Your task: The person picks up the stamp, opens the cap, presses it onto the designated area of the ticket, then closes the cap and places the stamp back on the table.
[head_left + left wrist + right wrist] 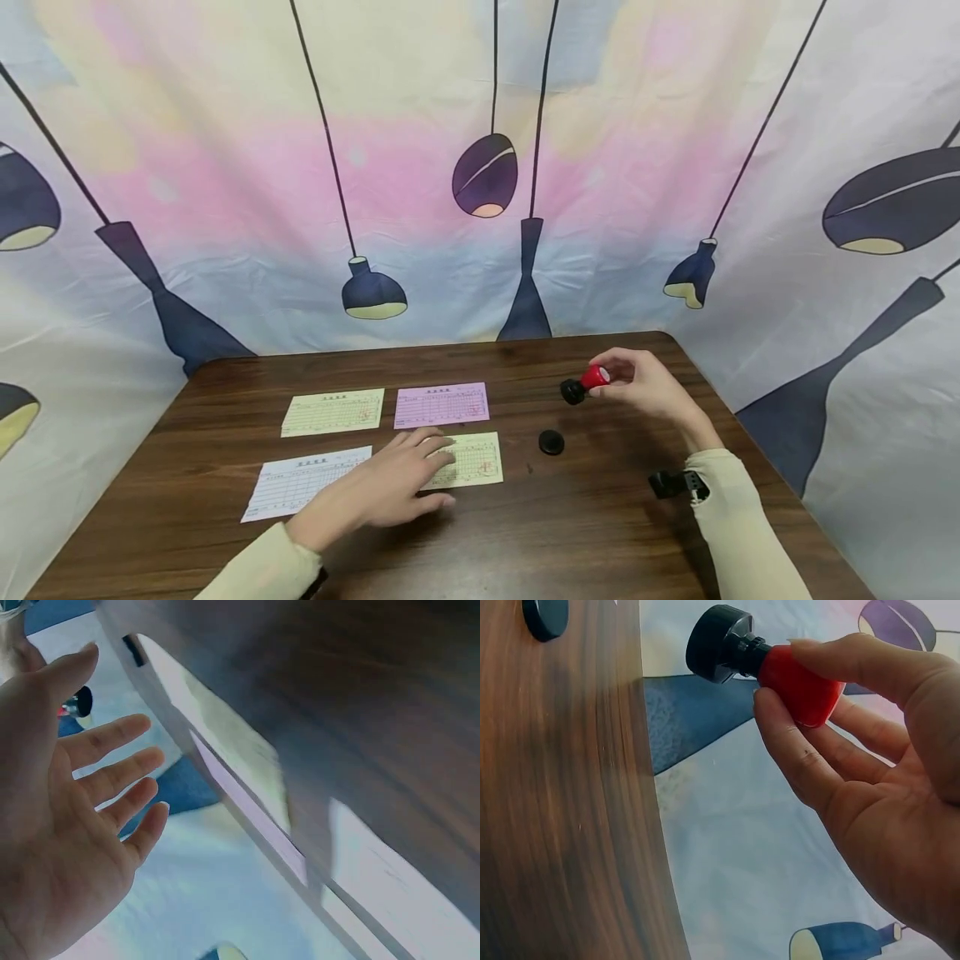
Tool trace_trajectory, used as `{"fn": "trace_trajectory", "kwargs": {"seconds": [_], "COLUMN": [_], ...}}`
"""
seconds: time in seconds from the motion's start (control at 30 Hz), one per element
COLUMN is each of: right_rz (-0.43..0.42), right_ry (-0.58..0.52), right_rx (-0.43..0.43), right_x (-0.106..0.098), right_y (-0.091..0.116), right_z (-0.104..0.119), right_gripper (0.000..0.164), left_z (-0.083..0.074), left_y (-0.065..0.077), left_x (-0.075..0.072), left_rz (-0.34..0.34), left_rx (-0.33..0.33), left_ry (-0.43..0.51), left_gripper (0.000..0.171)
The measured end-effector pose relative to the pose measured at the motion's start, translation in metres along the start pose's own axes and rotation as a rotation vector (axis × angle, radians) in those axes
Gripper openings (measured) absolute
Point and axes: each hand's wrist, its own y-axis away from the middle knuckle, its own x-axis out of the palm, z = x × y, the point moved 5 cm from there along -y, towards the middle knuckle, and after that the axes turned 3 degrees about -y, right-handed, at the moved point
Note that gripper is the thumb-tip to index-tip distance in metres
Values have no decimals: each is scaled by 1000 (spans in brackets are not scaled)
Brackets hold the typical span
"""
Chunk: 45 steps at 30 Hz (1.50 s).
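Note:
My right hand pinches the red handle of a stamp between thumb and fingers, with the black round base facing left. In the head view the stamp is held at the right side of the table, near a round black cap. My left hand is spread over the lower yellow slip, covering its left part. Its fingers are loosely extended and hold nothing; the left wrist view shows the palm and bare fingers. Red marks show on the right part of that slip.
A white slip lies left of my left hand. Behind it are another yellow slip and a pink-purple slip, all printed forms. The brown wooden table ends at a hanging cloth printed with lamps.

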Motion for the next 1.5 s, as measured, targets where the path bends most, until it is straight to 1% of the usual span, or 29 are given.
{"fn": "trace_trajectory", "kwargs": {"seconds": [0.17, 0.23, 0.33, 0.4, 0.5, 0.63, 0.7, 0.83, 0.93, 1.03, 1.23, 1.4, 1.5], "right_rz": [-3, -4, -12, -17, -27, -34, -39, -55, -58, -51, -41, -45, -44], "right_ry": [23, 32, 53, 65, 71, 59, 57, 64, 64, 57, 61, 69, 58], "right_rx": [4, 4, 4, 3, 6, 4, 5, 12, 12, 14, 15, 20, 15], "right_x": [-5, -7, -10, -12, -15, -17, -18, -20, -21, -20, -17, -16, -15], "right_y": [0, 0, -1, 0, 2, 3, 4, 6, 6, 5, 2, 2, 1], "right_z": [-4, -5, -6, -7, -8, -11, -13, -17, -18, -19, -17, -14, -11], "right_gripper": [40, 40, 40, 41, 41, 42, 43, 43, 43, 41, 40, 40, 42], "left_z": [-11, -14, -18, -19, -24, -34, -41, -52, -56, -56, -52, -54, -54], "left_y": [-47, -66, -91, -105, -121, -138, -146, -159, -166, -170, -170, -169, -170], "left_x": [-2, -1, 5, 10, 17, 22, 25, 30, 33, 36, 38, 37, 36], "left_rz": [-16, -15, 17, 49, 73, 83, 91, 104, 103, 101, 89, 75, 53], "left_rx": [23, 31, 20, -3, -21, -32, -40, -55, -60, -63, -56, -21, -2], "left_ry": [25, 36, 68, 75, 34, -14, -7, 18, 26, 27, 45, 77, 95], "left_gripper": [49, 46, 47, 48, 50, 53, 57, 63, 59, 51, 43, 38, 30]}}
